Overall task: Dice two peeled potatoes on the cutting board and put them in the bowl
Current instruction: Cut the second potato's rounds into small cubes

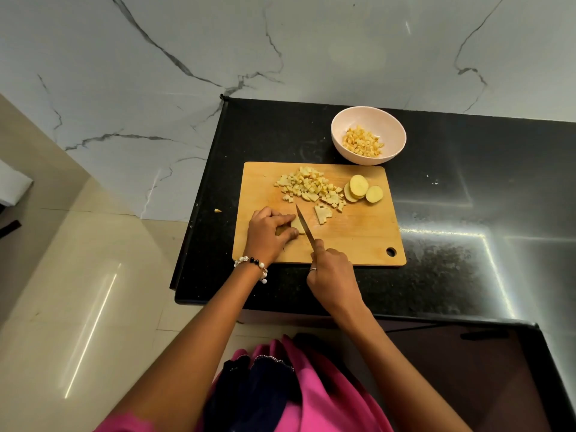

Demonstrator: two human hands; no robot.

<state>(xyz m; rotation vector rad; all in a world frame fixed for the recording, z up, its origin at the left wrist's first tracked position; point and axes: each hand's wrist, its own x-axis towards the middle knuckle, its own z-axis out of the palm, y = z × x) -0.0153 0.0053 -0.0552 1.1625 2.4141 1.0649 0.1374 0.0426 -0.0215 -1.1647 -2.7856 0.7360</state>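
A portion of yellow diced potato (362, 141) is already held in the pale pink round bowl (368, 135) on the black stone table (467, 219). On the rectangular wooden cutting board (358, 241) lie a heap of cubes (307, 185) and three uncut round slices (361, 188). A potato piece (297, 226) is steadied under the curled fingers of the left hand (268, 233); the steel knife (304, 225) is gripped by the right hand (333, 272). The task is judged well past halfway.
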